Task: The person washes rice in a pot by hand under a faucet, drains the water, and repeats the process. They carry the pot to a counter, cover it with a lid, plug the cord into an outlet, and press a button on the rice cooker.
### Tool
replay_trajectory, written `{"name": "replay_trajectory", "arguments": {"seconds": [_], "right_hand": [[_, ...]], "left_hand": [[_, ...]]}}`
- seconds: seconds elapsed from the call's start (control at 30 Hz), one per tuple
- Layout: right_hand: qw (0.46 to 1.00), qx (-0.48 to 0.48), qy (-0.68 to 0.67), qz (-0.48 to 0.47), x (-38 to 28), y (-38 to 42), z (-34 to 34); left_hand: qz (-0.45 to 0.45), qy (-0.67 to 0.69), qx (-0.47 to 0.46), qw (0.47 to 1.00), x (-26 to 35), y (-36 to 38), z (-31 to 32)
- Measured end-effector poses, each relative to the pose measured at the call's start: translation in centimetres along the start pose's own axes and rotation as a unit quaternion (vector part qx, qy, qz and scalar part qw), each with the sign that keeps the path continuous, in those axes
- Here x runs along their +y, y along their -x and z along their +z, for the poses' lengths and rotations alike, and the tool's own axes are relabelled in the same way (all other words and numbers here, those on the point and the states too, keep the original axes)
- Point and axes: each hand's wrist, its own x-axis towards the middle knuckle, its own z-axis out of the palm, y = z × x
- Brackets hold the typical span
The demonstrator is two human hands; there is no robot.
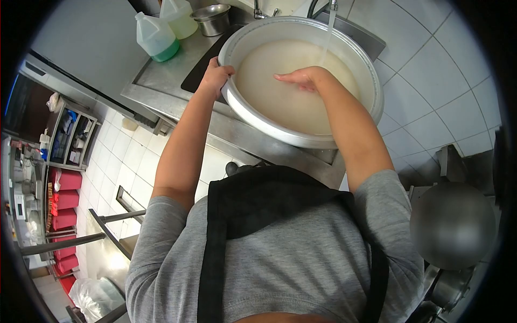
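A large round metal basin (285, 135) sits over the sink, filled with cloudy whitish water (274, 107). My left hand (217, 76) is closed around its rim at the left side. My right hand (302, 79) is at the surface of the water, thumb stretched out and the other fingers partly dipped in. I see nothing held in it, though the murky water hides the fingertips and whatever lies below. From the tap (333, 5), a thin stream of water (327, 37) runs into the basin behind my right wrist.
A jug with green liquid (157, 40), a jug with yellowish liquid (179, 20) and a steel pot (211, 20) stand on the steel counter (161, 81) left of the basin. White tiled wall (425, 81) borders the right. Red bins (65, 200) stand far left.
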Motion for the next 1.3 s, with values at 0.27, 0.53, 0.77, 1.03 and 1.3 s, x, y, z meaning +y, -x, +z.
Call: {"name": "replay_trajectory", "arguments": {"seconds": [0.27, 0.53, 0.77, 1.03, 1.3], "right_hand": [[1.0, -0.004, 0.004, -0.006, 0.2, -0.4, -0.1], [1.0, -0.001, 0.009, 0.01, -0.2, 0.6, 0.1], [1.0, 0.004, 0.009, 0.008, -0.1, 0.3, 0.0], [1.0, 0.007, 0.002, 0.01, 0.1, 0.2, -0.1], [1.0, 0.004, -0.005, 0.008, -0.1, 0.7, 0.1]], "left_hand": [[0.009, -0.002, -0.011, 1.0, -0.4, -0.3, -0.2], [0.01, 0.011, -0.001, 1.0, -0.2, 0.1, 0.0], [0.011, -0.001, -0.005, 1.0, -0.5, -0.4, -0.2], [0.008, 0.008, -0.003, 1.0, -0.2, 0.0, 0.0], [0.007, -0.001, 0.0, 1.0, -0.1, 0.1, 0.1]]}}
